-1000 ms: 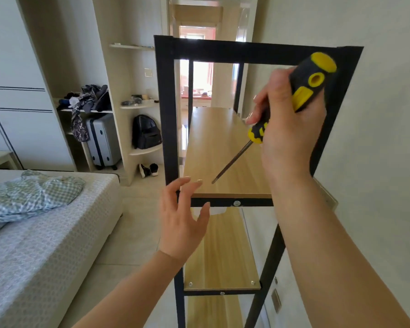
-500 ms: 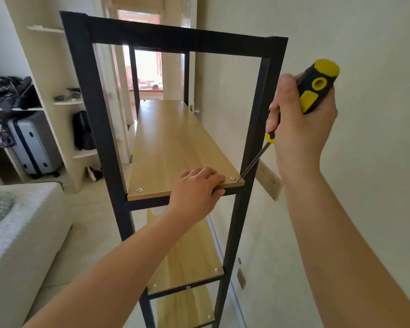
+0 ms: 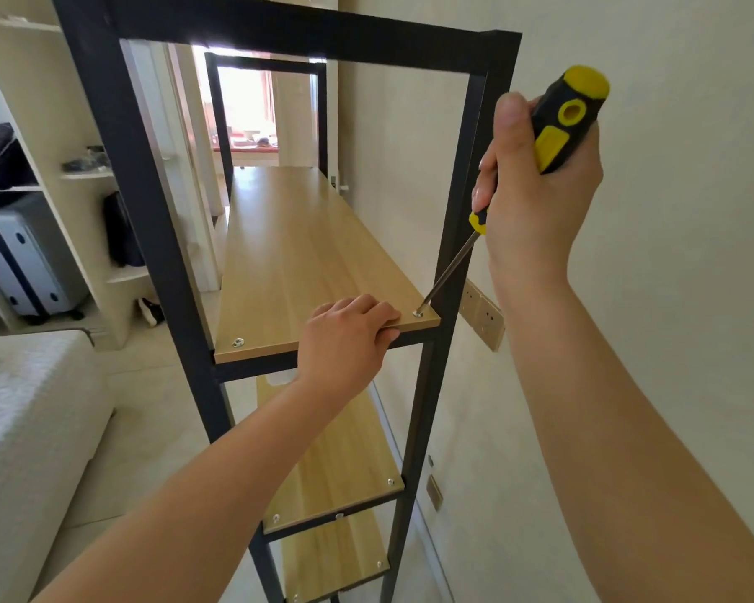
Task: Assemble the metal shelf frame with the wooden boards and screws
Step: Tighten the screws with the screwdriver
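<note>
A tall black metal shelf frame (image 3: 157,219) stands upright by the wall. A light wooden board (image 3: 297,263) lies on its upper crossbar, and lower boards (image 3: 345,463) sit beneath. My left hand (image 3: 349,337) grips the upper board's near edge, fingers curled over the top. My right hand (image 3: 536,189) holds a black-and-yellow screwdriver (image 3: 562,119), its tip seated in the screw (image 3: 418,314) at the board's near right corner. Another screw (image 3: 237,342) sits in the near left corner.
A cream wall with a socket plate (image 3: 484,317) runs along the right, close behind the frame. A bed (image 3: 22,428) fills the lower left. Open shelving with a grey suitcase (image 3: 27,258) stands at the left, and a doorway lies beyond the frame.
My left hand has come down from mid-air onto the board's near edge. The screwdriver tip has swung right and settled into the right corner screw. The view has moved closer to the frame.
</note>
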